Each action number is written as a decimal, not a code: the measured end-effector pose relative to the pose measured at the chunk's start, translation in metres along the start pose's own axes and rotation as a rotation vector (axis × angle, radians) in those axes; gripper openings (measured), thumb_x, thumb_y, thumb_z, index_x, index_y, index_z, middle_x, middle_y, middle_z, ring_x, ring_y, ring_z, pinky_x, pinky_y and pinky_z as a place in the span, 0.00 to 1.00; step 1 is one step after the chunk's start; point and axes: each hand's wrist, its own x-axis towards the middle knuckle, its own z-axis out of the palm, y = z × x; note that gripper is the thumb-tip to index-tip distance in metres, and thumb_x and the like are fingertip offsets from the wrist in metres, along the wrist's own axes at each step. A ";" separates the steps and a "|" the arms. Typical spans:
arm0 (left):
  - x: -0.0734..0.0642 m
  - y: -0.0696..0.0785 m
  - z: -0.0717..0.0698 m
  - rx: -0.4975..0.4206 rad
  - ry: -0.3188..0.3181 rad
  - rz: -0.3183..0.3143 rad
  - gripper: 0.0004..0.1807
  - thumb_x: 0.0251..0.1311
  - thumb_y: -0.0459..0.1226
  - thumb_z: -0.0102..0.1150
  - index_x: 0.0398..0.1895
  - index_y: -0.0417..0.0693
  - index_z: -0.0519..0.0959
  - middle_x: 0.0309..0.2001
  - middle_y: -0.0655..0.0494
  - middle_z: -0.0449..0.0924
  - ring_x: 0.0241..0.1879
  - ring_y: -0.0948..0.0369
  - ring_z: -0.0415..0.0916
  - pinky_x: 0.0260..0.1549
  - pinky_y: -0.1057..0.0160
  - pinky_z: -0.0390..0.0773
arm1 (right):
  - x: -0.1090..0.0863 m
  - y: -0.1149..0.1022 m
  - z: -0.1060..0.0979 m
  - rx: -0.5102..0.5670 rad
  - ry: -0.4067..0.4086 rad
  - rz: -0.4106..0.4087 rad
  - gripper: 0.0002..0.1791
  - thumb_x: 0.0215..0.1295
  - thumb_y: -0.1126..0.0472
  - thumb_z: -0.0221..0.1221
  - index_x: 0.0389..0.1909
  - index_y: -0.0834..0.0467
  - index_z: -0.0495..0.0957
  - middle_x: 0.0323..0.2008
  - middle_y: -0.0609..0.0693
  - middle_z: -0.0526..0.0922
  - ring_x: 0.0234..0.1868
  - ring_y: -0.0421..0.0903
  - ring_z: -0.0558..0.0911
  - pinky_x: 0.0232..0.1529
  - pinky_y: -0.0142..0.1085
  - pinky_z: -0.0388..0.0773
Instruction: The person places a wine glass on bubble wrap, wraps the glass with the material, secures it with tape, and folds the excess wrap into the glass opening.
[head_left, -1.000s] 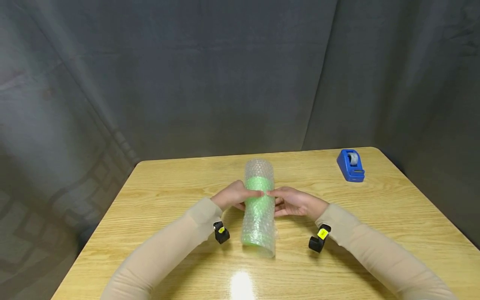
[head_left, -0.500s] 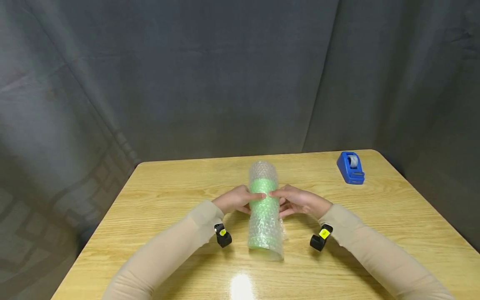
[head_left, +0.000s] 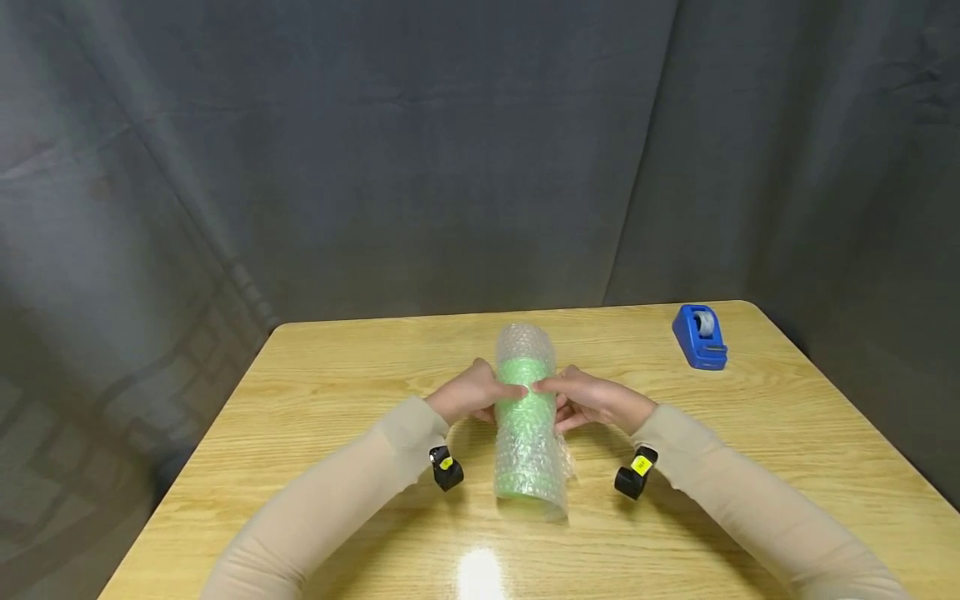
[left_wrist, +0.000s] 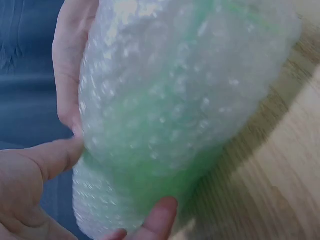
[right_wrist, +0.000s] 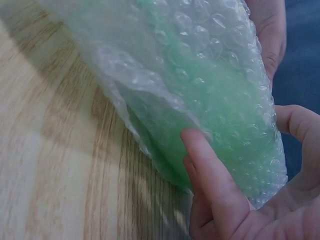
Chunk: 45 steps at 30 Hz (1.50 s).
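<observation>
- Left of the tape dispenser [head_left: 697, 343], a bubble-wrapped roll [head_left: 525, 433] is being held, long axis front-to-back.
- It is being gripped by left hand [head_left: 471, 392] and right hand [head_left: 597, 398], thumbs atop.

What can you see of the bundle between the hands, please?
The bundle is a long cylinder of clear bubble wrap, something green showing through. It points toward the back of the table, a loose edge sticking out on its right side. The left hand and right hand grip its sides, thumbs on top. Whether it touches the table, I cannot tell.
</observation>
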 end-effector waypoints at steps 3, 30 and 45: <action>-0.003 0.005 0.002 0.051 0.032 0.007 0.34 0.61 0.42 0.63 0.60 0.27 0.60 0.49 0.41 0.72 0.40 0.54 0.80 0.38 0.55 0.84 | 0.001 0.000 0.001 -0.006 0.011 -0.001 0.25 0.68 0.53 0.53 0.52 0.70 0.61 0.17 0.48 0.79 0.17 0.37 0.77 0.26 0.31 0.83; -0.005 0.004 0.021 0.251 0.156 -0.047 0.63 0.52 0.49 0.71 0.73 0.27 0.36 0.59 0.32 0.69 0.43 0.50 0.79 0.36 0.56 0.84 | 0.001 0.008 -0.013 0.107 -0.043 -0.002 0.38 0.75 0.46 0.44 0.69 0.66 0.39 0.31 0.52 0.73 0.30 0.43 0.77 0.39 0.35 0.84; -0.006 0.004 0.020 0.219 0.131 -0.056 0.62 0.53 0.47 0.70 0.73 0.28 0.35 0.62 0.32 0.66 0.46 0.49 0.79 0.38 0.55 0.84 | 0.003 0.016 -0.022 0.226 -0.132 -0.053 0.15 0.74 0.58 0.50 0.49 0.63 0.57 0.35 0.53 0.72 0.35 0.46 0.78 0.42 0.34 0.84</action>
